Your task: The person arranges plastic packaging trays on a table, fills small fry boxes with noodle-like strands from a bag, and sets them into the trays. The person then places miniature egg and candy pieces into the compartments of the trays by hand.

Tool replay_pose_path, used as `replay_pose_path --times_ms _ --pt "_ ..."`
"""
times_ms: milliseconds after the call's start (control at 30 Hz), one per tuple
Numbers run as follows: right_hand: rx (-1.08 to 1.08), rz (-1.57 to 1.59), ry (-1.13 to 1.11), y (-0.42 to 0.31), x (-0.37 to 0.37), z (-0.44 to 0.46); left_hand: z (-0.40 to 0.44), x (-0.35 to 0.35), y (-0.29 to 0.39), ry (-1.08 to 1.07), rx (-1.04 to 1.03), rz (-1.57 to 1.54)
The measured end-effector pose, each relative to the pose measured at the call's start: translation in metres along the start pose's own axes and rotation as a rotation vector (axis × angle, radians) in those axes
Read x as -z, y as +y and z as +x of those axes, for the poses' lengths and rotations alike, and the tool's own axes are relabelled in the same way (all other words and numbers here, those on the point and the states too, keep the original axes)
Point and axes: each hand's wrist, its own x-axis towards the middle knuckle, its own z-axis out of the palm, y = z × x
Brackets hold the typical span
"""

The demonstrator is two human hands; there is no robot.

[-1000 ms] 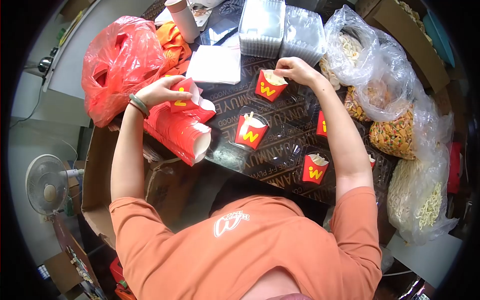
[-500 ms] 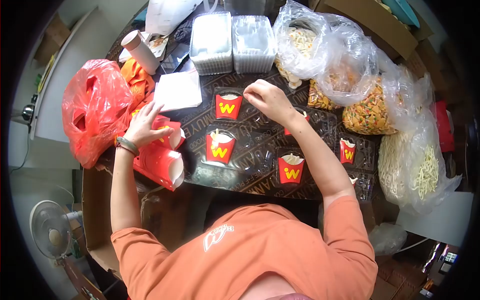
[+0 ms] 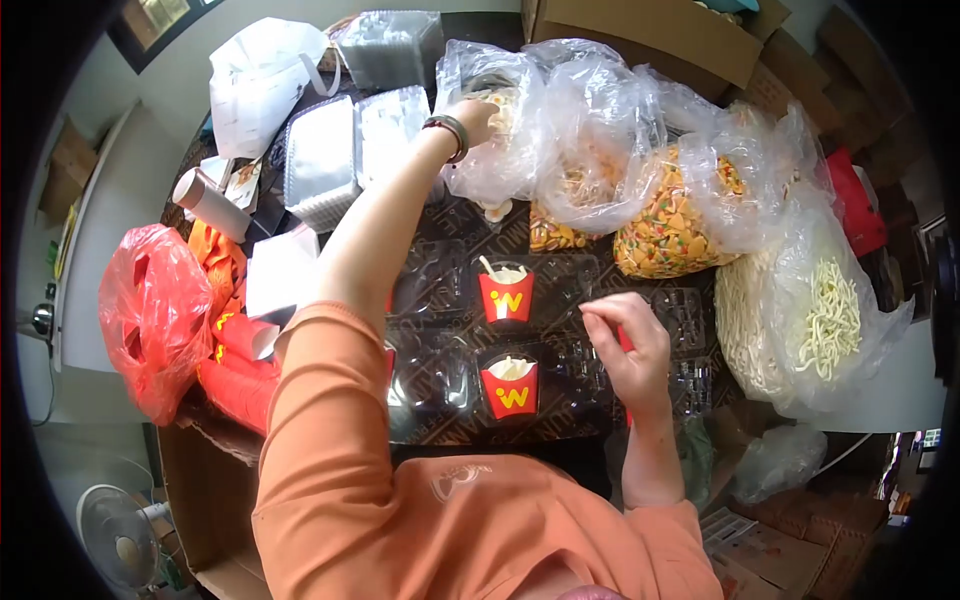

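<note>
My left hand (image 3: 474, 120), with bands at its wrist, reaches into the mouth of a clear plastic bag (image 3: 492, 170) of small white pieces with yellow centres. Its fingers are partly hidden there. My right hand (image 3: 632, 345) hovers over the right side of the table, thumb and fingers pinched together. Whatever the pinch holds cannot be made out. Behind that hand, a bit of red carton shows. Two red fries cartons (image 3: 506, 300) with pale sticks in them lie in clear plastic trays (image 3: 440, 372) in the middle. My left arm covers other cartons.
Bags of orange-yellow pieces (image 3: 660, 235) and pale sticks (image 3: 832, 320) line the right. Stacked clear containers (image 3: 320, 165) stand at the back left. A red plastic bag (image 3: 155, 315), folded red cartons (image 3: 238, 385) and a white cup (image 3: 212, 205) are at left. A cardboard box (image 3: 650, 45) stands behind.
My left hand has gone from the red cartons at left across to the bag at the back. My right hand has drawn back toward me and right. The view has shifted too.
</note>
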Motion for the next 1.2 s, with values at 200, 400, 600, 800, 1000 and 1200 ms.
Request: replay_pose_path --times_ms 200,400,600,800,1000,1200 --pt "-0.166 -0.052 0.05 0.02 0.038 -0.031 0.039 -0.034 0.019 0.009 0.716 -0.67" --pt "-0.161 -0.024 0.043 0.027 0.029 -0.035 0.052 -0.049 0.008 0.165 0.743 -0.665" --pt "-0.184 0.0 0.002 0.02 0.031 -0.049 0.031 -0.002 0.021 0.168 0.481 -0.182" --pt "-0.133 -0.004 -0.008 0.006 0.03 -0.06 0.02 0.011 -0.016 0.375 0.63 -1.846" --pt "-0.281 0.191 0.048 0.012 0.013 -0.061 -0.07 0.048 0.057 0.251 0.516 -2.524" --pt "-0.326 0.687 0.161 0.024 -0.024 -0.041 -0.172 0.011 0.181 0.002 0.444 -2.65"
